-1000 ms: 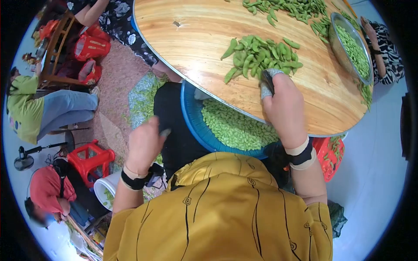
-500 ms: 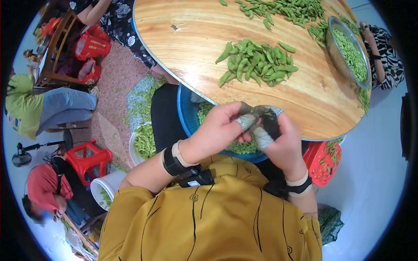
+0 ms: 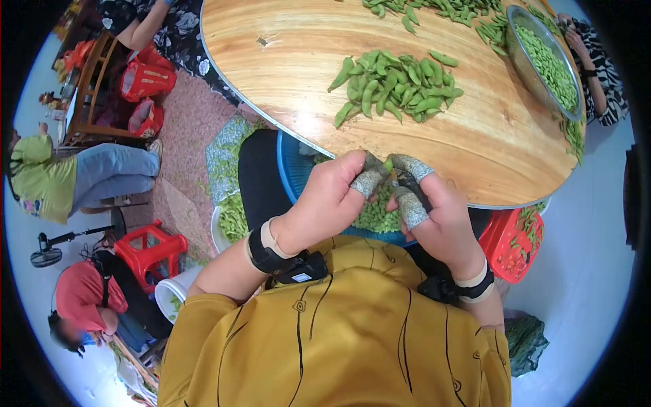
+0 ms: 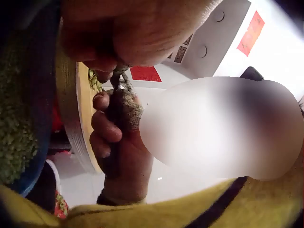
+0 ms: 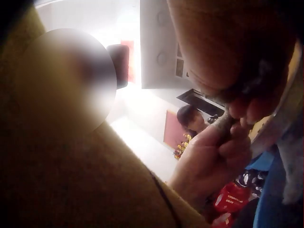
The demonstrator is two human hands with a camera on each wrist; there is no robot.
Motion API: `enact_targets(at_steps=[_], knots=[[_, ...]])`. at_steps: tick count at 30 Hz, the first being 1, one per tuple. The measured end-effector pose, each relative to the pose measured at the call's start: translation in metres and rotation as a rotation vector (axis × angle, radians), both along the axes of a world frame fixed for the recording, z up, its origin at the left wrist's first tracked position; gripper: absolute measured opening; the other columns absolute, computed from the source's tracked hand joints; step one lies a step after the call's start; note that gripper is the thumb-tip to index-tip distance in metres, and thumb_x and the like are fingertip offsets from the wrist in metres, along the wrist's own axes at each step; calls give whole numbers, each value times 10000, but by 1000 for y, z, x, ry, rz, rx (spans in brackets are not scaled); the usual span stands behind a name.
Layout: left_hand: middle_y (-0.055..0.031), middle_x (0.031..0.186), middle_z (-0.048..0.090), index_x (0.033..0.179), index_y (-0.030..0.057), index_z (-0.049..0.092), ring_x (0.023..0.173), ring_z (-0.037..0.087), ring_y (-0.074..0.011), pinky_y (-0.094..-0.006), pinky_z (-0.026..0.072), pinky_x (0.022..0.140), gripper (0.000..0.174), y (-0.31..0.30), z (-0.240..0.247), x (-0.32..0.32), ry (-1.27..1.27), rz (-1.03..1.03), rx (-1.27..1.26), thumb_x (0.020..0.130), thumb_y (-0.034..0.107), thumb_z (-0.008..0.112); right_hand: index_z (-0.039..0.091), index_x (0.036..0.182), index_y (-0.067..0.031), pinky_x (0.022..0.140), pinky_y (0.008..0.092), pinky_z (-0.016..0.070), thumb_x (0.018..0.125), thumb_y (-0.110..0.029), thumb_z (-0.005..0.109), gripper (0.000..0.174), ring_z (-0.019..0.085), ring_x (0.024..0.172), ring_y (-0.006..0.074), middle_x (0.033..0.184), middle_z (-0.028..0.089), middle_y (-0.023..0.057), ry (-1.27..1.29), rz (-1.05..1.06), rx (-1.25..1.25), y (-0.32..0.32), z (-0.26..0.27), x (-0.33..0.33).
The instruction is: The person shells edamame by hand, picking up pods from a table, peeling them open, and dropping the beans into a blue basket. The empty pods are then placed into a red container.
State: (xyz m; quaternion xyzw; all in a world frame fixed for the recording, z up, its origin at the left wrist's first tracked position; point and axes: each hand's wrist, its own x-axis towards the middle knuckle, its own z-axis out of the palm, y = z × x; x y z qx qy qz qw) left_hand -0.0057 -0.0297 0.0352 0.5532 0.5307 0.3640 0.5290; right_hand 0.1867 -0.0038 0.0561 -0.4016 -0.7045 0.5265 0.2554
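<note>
Over the blue basin (image 3: 290, 178), my left hand (image 3: 325, 197) and right hand (image 3: 444, 220) meet fingertip to fingertip at the table edge. Between them they pinch a green edamame pod (image 3: 388, 165), mostly hidden by the fingers. Grey, worn wrappings cover the thumbs and forefingers. Shelled beans (image 3: 376, 218) show in the basin below. A pile of edamame pods (image 3: 400, 87) lies on the wooden table (image 3: 305, 74) just beyond. In the left wrist view my right hand (image 4: 126, 156) has its other fingers curled; the pod is hidden there.
A metal bowl of shelled beans (image 3: 546, 64) stands at the table's right, near more loose pods (image 3: 468, 10). A red basket (image 3: 512, 254) sits below the table edge at right. A white bucket (image 3: 178, 292) and red stool (image 3: 150, 254) are at left. Other people sit around.
My right hand has come back from the pod pile to above the basin. My left hand has moved right and forward to meet it, and a green pod now shows between the fingertips.
</note>
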Motion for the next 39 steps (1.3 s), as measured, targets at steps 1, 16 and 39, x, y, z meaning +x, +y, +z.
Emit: enact_targets(at_steps=[1,16,39], knots=[[-13,731,567,950,25,573,641,531,-87,-237,433,556,191,0,0,0,75,-6,78,831,-46,441,525,1232,-13,686,270,494,837,4,581,399,628,760,155,898,653,88,12,-2,-34,0,0,0],[27,637,479,1063,60,546,422,373,-36,-194,281,431,149,-3,-12,2,-980,-84,-540,974,159,477,569,1205,-38,453,219,425,887,-48,522,322,511,524,74,753,600,-6,418,-37,-801,6,3,6],[25,664,471,1016,30,575,503,437,-59,-210,339,450,171,-3,-14,-16,-615,-221,-429,940,178,535,622,930,-27,464,208,397,846,-65,600,95,498,535,40,685,569,-16,146,-109,-532,9,-7,-6]])
